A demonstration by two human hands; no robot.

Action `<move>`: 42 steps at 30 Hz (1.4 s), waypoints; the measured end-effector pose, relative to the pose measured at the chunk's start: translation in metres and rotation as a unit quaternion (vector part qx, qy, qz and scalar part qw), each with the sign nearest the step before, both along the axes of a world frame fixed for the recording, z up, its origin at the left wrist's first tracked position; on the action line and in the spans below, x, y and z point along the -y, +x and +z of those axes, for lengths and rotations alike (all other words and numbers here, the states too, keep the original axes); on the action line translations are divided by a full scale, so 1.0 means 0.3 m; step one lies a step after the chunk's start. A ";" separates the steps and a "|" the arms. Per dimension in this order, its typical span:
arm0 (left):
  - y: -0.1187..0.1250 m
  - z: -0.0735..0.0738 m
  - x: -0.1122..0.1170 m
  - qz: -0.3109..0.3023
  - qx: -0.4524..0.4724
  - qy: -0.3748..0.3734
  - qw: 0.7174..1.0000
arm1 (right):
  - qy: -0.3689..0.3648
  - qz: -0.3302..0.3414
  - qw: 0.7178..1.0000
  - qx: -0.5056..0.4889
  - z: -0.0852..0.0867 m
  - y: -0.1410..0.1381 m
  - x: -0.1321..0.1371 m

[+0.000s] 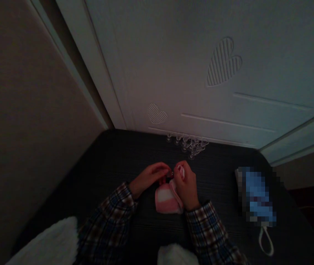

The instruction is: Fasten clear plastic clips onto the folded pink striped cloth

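Near the middle of the dark table my right hand [186, 186] is closed round a pink and white cloth [168, 198], and part of it hangs below the fingers onto the tabletop. My left hand [150, 178] meets it from the left, fingertips pinched at a small clear shiny piece [171, 174]. Fingers and dim light hide most of that piece. Just beyond the hands, a cluster of small clear stemmed pieces, like tiny goblets [192, 144], stands close together.
A white panel with embossed hearts [157, 114] rises behind the dark tabletop [124, 151]. To the right lies a blurred-out phone-like blue object [256, 195] with a white wrist strap [266, 241]. A wall [35, 110] borders the left side.
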State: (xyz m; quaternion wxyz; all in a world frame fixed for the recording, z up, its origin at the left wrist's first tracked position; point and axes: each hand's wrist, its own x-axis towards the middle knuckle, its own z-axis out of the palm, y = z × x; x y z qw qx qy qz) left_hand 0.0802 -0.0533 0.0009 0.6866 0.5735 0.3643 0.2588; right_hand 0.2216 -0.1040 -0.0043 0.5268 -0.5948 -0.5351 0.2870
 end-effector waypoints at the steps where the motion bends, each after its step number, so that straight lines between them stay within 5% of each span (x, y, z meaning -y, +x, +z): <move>1: 0.000 0.000 -0.001 0.000 -0.002 0.008 1.000 | 0.000 -0.002 1.000 0.003 0.000 -0.001 0.000; 17: -0.007 0.014 -0.003 0.055 0.020 0.155 0.986 | -0.022 0.030 0.998 -0.051 -0.021 0.006 -0.010; 30: -0.002 0.007 -0.002 0.117 -0.013 0.223 0.968 | -0.052 0.109 0.963 -0.243 -0.006 0.006 -0.002; 36: 0.003 -0.020 -0.016 0.087 0.008 0.134 0.987 | -0.049 0.094 0.960 -0.260 -0.013 0.011 -0.003; 42: 0.005 0.012 -0.004 0.047 0.026 0.036 0.998 | -0.031 0.100 0.950 -0.293 -0.006 0.016 -0.001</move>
